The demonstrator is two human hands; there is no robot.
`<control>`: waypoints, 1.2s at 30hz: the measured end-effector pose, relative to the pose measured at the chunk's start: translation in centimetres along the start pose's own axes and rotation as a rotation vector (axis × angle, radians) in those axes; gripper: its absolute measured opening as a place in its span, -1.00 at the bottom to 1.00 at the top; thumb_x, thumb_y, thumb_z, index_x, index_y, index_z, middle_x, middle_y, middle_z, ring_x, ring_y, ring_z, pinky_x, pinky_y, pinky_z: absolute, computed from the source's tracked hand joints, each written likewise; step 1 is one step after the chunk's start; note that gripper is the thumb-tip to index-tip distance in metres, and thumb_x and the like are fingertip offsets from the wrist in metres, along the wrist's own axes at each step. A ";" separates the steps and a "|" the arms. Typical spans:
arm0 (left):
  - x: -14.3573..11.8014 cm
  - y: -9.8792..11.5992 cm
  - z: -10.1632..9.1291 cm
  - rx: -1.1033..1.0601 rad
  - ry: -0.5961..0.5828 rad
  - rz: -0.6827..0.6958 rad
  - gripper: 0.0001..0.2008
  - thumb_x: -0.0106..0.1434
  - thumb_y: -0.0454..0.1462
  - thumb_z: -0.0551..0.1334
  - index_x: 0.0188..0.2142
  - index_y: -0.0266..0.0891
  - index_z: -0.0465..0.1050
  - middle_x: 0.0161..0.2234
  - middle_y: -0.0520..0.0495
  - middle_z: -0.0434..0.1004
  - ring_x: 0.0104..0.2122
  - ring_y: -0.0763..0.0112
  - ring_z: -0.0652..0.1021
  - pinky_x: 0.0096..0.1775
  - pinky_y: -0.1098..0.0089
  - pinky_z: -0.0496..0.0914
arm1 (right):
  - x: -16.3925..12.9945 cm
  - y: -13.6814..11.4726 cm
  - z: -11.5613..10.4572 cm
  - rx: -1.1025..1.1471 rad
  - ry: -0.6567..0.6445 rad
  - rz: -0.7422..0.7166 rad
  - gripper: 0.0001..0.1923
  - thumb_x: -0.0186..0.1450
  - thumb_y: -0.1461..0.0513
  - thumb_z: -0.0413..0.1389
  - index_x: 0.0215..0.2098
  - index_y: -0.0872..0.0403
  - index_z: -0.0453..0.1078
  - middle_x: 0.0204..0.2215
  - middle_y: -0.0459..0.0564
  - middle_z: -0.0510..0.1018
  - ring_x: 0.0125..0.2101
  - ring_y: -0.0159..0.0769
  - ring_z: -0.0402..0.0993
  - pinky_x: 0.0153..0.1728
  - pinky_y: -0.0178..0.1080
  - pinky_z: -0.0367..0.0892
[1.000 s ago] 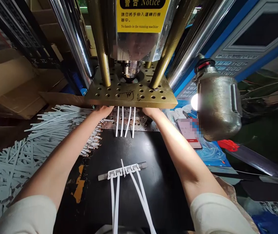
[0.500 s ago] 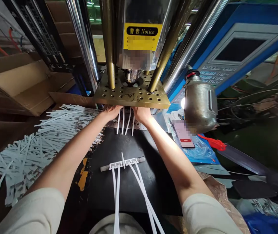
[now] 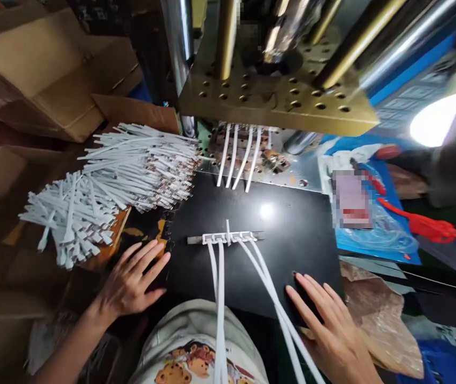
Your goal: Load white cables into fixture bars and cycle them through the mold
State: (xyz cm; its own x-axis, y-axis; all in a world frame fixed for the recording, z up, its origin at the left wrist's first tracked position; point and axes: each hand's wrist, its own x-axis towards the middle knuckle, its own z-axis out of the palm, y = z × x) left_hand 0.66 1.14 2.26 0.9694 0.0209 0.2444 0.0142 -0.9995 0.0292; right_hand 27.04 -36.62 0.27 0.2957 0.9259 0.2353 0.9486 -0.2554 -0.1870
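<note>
My left hand (image 3: 132,280) lies flat and empty on the near left edge of the black work plate (image 3: 292,229), fingers spread. Flat at the plate's near right corner rests my right hand (image 3: 327,322), also empty. Between them a moulded set of white straps (image 3: 228,237) lies on the plate, joined at a runner over a grey bar, its tails running toward me. Several white straps (image 3: 239,157) stick out from under the brass perforated press plate (image 3: 276,96) at the far edge.
A big pile of loose white straps (image 3: 111,181) covers the left side. Cardboard boxes (image 3: 47,69) stand behind it. On the right are a blue sheet (image 3: 372,234) with a phone (image 3: 351,200), a red tool (image 3: 428,226), a bright lamp (image 3: 436,125) and brown paper (image 3: 380,320).
Both hands have pulled back from under the press plate to the near edge of the black plate. The straps stay seated under the press. My view has dropped and shifted left.
</note>
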 end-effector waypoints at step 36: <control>0.0 0.2 1.6 0.157 0.029 -0.061 -0.30 0.28 -0.24 0.21 0.39 -0.16 0.11 0.17 -0.29 0.46 0.07 -0.08 0.53 0.12 0.00 0.29 | 1.0 -2.2 0.9 -0.059 0.056 0.176 -0.15 0.25 0.55 -0.10 0.45 -0.06 0.00 0.19 0.19 0.44 0.24 -0.01 0.32 0.19 0.18 0.29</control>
State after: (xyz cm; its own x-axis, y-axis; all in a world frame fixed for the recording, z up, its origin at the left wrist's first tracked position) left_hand 1.01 0.93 0.74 0.9581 0.0798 0.2751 0.1129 -0.9879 -0.1064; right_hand 25.14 -34.92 0.07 0.4619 0.8490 0.2566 0.8861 -0.4293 -0.1745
